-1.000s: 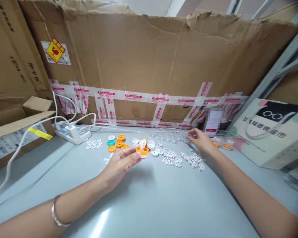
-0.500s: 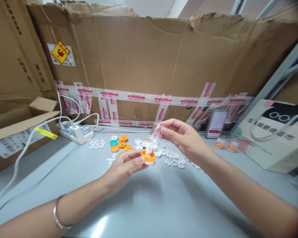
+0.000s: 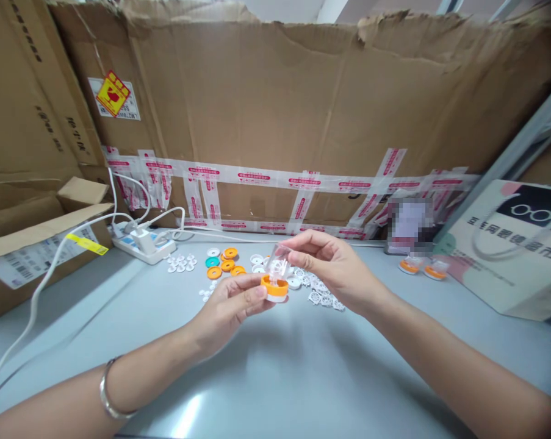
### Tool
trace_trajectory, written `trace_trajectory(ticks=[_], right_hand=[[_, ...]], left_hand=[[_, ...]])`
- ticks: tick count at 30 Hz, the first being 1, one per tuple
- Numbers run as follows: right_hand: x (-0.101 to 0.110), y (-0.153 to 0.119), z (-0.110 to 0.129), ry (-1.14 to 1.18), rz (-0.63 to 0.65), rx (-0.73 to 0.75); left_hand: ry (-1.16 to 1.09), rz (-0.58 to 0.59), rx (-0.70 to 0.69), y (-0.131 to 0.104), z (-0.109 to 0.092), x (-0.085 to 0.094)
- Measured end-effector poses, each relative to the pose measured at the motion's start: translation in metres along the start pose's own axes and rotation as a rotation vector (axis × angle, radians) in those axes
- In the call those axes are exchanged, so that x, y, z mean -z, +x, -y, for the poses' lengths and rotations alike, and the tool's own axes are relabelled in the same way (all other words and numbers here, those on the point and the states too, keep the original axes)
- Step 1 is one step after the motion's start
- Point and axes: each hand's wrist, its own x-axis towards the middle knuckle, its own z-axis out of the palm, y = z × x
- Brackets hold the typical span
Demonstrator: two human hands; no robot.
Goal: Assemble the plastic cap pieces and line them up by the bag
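My left hand [image 3: 238,300] pinches a round orange and white base [image 3: 275,289] by its left side, above the table. A small white part rises from the middle of this base. Over it, my right hand [image 3: 327,259] grips a clear plastic cover [image 3: 276,259] between thumb and fingers. The cover is slightly tilted and surrounds the white part; whether its lower edge touches the orange ring I cannot tell. Behind the hands lie orange rings [image 3: 214,272], a teal ring [image 3: 212,262], white rings [image 3: 257,260] and white spoked wheels [image 3: 321,297].
Small white pieces [image 3: 182,263] lie by a power strip [image 3: 154,251] with cables. Two orange-based pieces with clear covers [image 3: 435,270] stand at right, near a white paper bag [image 3: 499,262]. A large cardboard box [image 3: 266,110] walls off the back; an open carton [image 3: 41,244] sits left.
My right hand has brought the clear cover down and slightly left, over the white part on the base. My left hand has stayed nearly still with the base.
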Motion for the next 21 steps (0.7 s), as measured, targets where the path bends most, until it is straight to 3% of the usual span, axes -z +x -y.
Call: trace_trajectory(ticks=[21], right_hand=[[-0.0042,-0.0068,0.0056,-0.058,0.065,0.049]], left_hand=[[0.075,0.049,-0.032,-0.0017,-0.0030,0.0019]])
